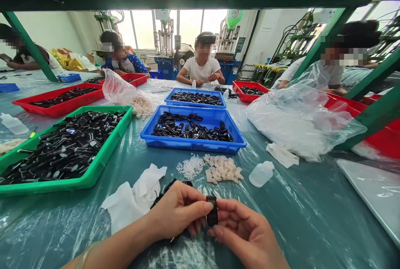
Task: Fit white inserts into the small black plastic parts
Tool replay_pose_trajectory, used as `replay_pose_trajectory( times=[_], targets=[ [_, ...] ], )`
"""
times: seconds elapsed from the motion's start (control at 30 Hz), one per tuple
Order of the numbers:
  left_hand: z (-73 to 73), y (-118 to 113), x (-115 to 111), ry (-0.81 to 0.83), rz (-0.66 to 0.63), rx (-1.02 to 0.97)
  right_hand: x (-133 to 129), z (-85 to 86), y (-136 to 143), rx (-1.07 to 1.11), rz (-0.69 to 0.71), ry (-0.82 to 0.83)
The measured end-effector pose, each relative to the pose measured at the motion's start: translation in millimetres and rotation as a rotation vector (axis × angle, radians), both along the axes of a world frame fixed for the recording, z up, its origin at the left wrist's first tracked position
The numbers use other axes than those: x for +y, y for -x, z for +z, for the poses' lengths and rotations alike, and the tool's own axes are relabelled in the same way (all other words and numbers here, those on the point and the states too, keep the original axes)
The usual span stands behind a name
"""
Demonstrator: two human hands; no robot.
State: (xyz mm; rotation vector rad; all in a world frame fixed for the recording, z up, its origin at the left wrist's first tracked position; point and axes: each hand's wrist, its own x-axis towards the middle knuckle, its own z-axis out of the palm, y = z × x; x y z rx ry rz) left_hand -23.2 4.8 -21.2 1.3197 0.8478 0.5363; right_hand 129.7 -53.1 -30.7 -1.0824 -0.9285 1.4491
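Between my two hands a small black part [211, 211] is held upright near the bottom centre. My left hand [181, 210] pinches its left side, thumb across the front. The fingers of my right hand [240, 227] close on its right edge. More black parts lie partly hidden behind my left hand, beside a crumpled white cloth [134, 198]. Just beyond the hands are a pile of clear small pieces [190, 166] and a pile of beige pieces [222, 169]. A white squeeze bottle [261, 174] lies to their right.
A green tray [93, 175] of black parts stands left; a blue tray [193, 145] stands ahead, another behind it. Red trays, a large plastic bag [300, 123] and a grey panel [371, 194] lie around. Several people sit at the table. Green beams cross above and right.
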Motion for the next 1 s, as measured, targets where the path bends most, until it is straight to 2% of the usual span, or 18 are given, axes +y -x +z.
replay_pose_trajectory(
  times=[0.1, 0.2, 0.3, 0.33, 0.37, 0.43, 0.5, 0.63, 0.7, 0.87, 1.0],
  targets=[
    [0.1, 1.3, 0.0, 0.017, 0.013, -0.012, -1.7, -2.8, -1.2, -0.064, 0.039, -0.048],
    [1.3, 1.9, 0.5, 0.055, 0.024, -0.032, 0.2, -6.8, -13.7, -0.348, -0.021, -0.203],
    [3.0, 1.3, 1.0, 0.094, 0.029, -0.050, 9.9, -6.0, -35.9, -0.818, -0.235, -0.505],
    [3.4, 1.0, 1.1, 0.108, 0.034, -0.059, 15.0, -4.0, -44.0, -0.926, -0.376, -0.628],
    [3.6, 0.7, 1.0, 0.121, 0.039, -0.070, 20.7, -1.4, -51.8, -1.025, -0.487, -0.672],
    [3.2, 0.4, 0.6, 0.149, 0.047, -0.096, 32.9, 4.2, -66.2, -1.141, -0.705, -0.655],
    [2.4, 0.4, -0.2, 0.177, 0.054, -0.116, 44.9, 7.3, -78.5, -1.132, -0.789, -0.571],
    [1.1, 0.6, -1.1, 0.218, 0.065, -0.148, 64.0, -2.4, -98.2, -0.993, -0.746, -0.267],
    [0.8, 0.6, -0.8, 0.223, 0.072, -0.160, 70.2, -13.4, -104.5, -0.978, -0.715, -0.208],
    [-0.6, 1.0, 0.8, 0.244, 0.093, -0.200, 77.2, -32.9, -109.1, -0.976, -0.602, -0.173],
    [-1.8, 2.6, 0.5, 0.261, 0.087, -0.242, 74.2, -25.9, -104.8, -0.996, -0.485, -0.229]
  ],
)
